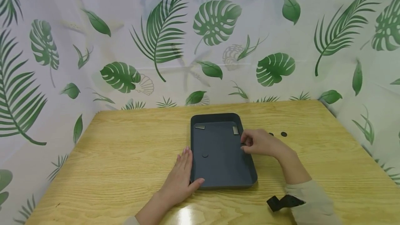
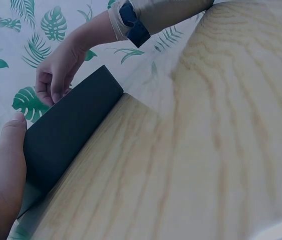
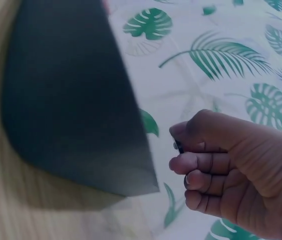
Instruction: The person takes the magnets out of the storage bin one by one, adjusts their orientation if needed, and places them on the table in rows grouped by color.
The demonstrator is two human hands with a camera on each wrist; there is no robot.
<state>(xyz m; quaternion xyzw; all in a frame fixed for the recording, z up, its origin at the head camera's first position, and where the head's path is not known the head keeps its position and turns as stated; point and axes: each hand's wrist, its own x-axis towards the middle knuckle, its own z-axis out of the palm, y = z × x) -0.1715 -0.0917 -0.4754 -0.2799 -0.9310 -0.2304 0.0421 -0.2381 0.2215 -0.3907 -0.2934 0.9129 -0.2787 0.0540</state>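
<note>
A dark grey rectangular tray (image 1: 223, 180) lies on the table. My left hand (image 1: 178, 180) rests along its left wall, fingers straight, with the thumb over the near rim. Above the tray's right wall, my right hand (image 1: 260, 142) pinches a small black disc (image 3: 179, 146) between thumb and forefinger; it shows nearly edge-on in the right wrist view. Inside the tray lie a dark round disc (image 1: 205, 155) left of the middle, a small rectangular piece (image 1: 200, 127) at the far left and another rectangular piece (image 1: 235, 130) by the right wall.
Two more black discs lie on the wooden table (image 1: 131, 148) right of the tray: one disc (image 1: 283, 134) in plain sight, the other disc (image 1: 271, 134) partly behind my right hand. A leaf-patterned cloth (image 1: 175, 44) hangs behind the table and at both sides.
</note>
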